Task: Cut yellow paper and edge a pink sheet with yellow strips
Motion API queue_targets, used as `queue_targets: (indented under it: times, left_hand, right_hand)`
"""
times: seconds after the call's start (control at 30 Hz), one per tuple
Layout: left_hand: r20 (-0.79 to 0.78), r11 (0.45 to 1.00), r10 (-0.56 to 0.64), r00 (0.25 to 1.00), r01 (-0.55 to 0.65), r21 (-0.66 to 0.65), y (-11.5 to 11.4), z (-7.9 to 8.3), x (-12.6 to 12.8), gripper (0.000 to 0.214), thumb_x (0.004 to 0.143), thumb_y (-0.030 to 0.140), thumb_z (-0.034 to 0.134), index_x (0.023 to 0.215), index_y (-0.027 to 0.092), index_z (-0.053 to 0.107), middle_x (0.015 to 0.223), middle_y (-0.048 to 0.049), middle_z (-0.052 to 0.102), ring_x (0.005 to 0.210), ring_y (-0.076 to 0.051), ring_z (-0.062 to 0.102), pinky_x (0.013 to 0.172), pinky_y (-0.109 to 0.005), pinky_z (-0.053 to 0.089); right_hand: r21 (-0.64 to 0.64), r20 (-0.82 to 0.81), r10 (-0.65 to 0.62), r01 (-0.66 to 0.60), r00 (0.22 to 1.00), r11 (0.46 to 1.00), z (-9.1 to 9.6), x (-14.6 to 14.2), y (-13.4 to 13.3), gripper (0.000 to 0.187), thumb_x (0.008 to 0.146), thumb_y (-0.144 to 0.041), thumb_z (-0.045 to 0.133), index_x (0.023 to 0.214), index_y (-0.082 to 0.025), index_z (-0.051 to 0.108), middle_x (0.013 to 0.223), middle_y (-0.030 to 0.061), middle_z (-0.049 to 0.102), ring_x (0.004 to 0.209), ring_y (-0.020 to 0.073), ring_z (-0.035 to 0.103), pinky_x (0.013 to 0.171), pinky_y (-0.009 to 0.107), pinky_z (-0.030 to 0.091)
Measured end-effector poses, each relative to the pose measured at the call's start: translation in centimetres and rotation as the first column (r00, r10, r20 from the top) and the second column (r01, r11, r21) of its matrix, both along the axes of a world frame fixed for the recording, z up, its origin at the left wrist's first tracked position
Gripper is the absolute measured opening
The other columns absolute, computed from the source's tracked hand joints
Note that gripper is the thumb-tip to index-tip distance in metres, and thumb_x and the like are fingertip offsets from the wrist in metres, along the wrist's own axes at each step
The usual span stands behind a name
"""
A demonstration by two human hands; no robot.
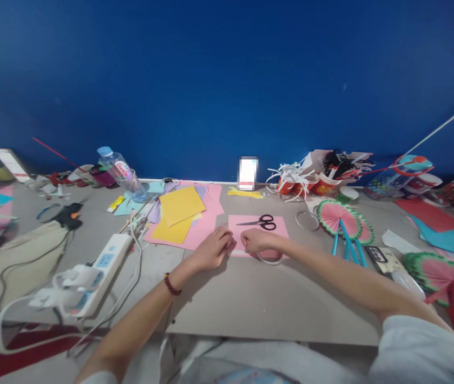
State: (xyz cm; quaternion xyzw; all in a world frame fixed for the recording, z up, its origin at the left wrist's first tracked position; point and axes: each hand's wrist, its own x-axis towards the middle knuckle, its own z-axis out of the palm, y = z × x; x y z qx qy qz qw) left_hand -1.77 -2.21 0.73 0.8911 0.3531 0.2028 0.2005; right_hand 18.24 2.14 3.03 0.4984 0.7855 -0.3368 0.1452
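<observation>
Both hands are close together at a small pink paper sheet [280,229] on the grey table. My left hand [215,248] has its fingers bent and pressed together at the sheet's left edge. My right hand [255,241] is closed like a fist over the sheet's middle. Anything pinched in either hand is too small or hidden to make out. Scissors with black handles [265,222] lie shut across the upper part of the sheet. Beneath my right forearm, a roll of tape [270,261] shows in part at the sheet's lower edge.
Yellow sheets [182,205] lie on larger pink paper at left, near a tilted water bottle [125,173] and a power strip [106,269]. Rightward are another tape ring [307,221], watermelon-patterned paper fans [339,218] and a phone [382,260]. A lit phone screen [248,174] stands at the wall.
</observation>
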Motion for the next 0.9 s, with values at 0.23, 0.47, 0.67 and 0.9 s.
queue_targets:
  times: [0.23, 0.47, 0.67, 0.9]
  left_hand:
    - [-0.237, 0.995, 0.079, 0.968, -0.063, 0.076, -4.2, -0.8, 2.7, 0.033, 0.079, 0.005, 0.042, 0.108, 0.015, 0.054, 0.102, -0.012, 0.056, 0.095, -0.027, 0.053, 0.079, -0.04, 0.047]
    - [-0.335, 0.974, 0.166, 0.927, -0.1, 0.206, -6.5, -2.3, 3.9, 0.036, 0.089, 0.013, 0.037, 0.123, 0.01, 0.049, 0.111, -0.0173, 0.057, 0.104, -0.029, 0.052, 0.085, -0.044, 0.044]
    - [-0.386, 0.954, 0.228, 0.894, -0.124, 0.274, -7.3, -2.2, 4.5, 0.043, 0.088, 0.015, 0.04, 0.13, 0.007, 0.047, 0.121, -0.0199, 0.056, 0.111, -0.031, 0.051, 0.093, -0.047, 0.041]
    - [-0.361, 0.946, 0.253, 0.898, -0.151, 0.286, -7.2, -2.7, 4.4, 0.049, 0.087, 0.017, 0.042, 0.136, 0.012, 0.042, 0.121, -0.0169, 0.056, 0.108, -0.031, 0.051, 0.091, -0.048, 0.04]
  right_hand:
    - [0.017, -0.046, -0.044, 0.045, 0.998, 0.999, 0.1, 0.1, -0.5, 0.02, 0.06, -0.012, 0.06, 0.078, -0.019, 0.06, 0.084, 0.0031, 0.067, 0.077, 0.0177, 0.059, 0.054, 0.022, 0.034]
    - [-0.014, -0.306, -0.128, 0.13, 0.943, 0.991, -1.8, 1.9, -1.4, 0.026, 0.06, -0.012, 0.062, 0.085, -0.02, 0.057, 0.073, -0.0027, 0.063, 0.068, 0.0133, 0.058, 0.056, 0.02, 0.038]
    - [0.174, -0.372, -0.016, 0.087, 0.928, 0.981, -2.5, 3.2, -2.0, 0.032, 0.061, -0.005, 0.059, 0.091, -0.017, 0.058, 0.087, 0.0029, 0.063, 0.077, 0.014, 0.057, 0.067, 0.021, 0.041]
    - [0.105, -0.305, -0.053, 0.088, 0.951, 0.991, -2.3, 4.6, -1.7, 0.022, 0.063, -0.006, 0.055, 0.078, -0.018, 0.064, 0.076, 0.0009, 0.067, 0.072, 0.0146, 0.059, 0.065, 0.021, 0.04]
